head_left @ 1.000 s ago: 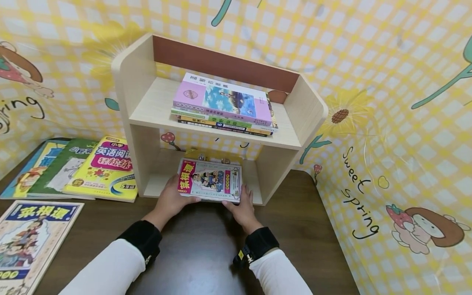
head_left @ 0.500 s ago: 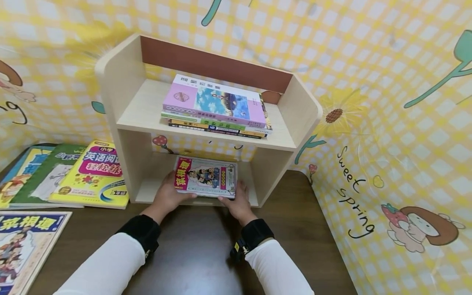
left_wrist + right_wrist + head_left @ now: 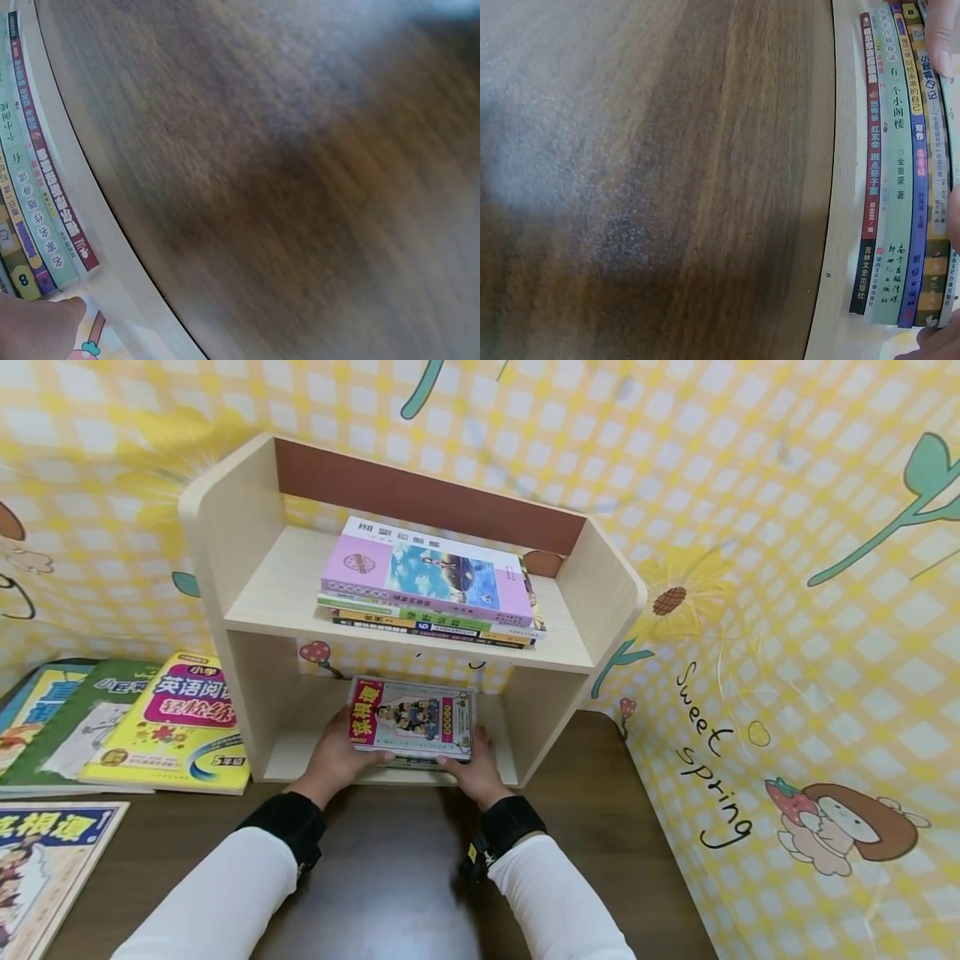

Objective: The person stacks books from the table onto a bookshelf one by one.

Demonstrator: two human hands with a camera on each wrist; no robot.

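A stack of books [image 3: 900, 172] lies on the lower shelf of a pale wooden bookshelf, a comic-style book [image 3: 412, 718] with a pink title strip on top. My left hand [image 3: 333, 762] grips the stack's left side, its thumb along the front. The right hand [image 3: 476, 768] holds the opposite side, thumb also at the front. Dark red, light green and purple spines [image 3: 45, 180] face outward in the left wrist view, close behind the shelf's front edge. Part of my left thumb [image 3: 37, 326] shows there at lower left. Fingers behind the stack's sides are mostly hidden.
Another stack, topped by a lilac book [image 3: 427, 572], lies on the upper shelf [image 3: 255, 585]. Left of the bookshelf, several books overlap, a yellow one [image 3: 176, 727] uppermost. A comic-style book [image 3: 56, 868] lies at the table's [image 3: 390, 893] left. Patterned cloth [image 3: 750, 610] hangs behind and to the right.
Both hands have moved the stack back from the shelf's front edge. More of its spines show under the top book, and a yellow cover behind it is now hidden. The head view has shifted right.
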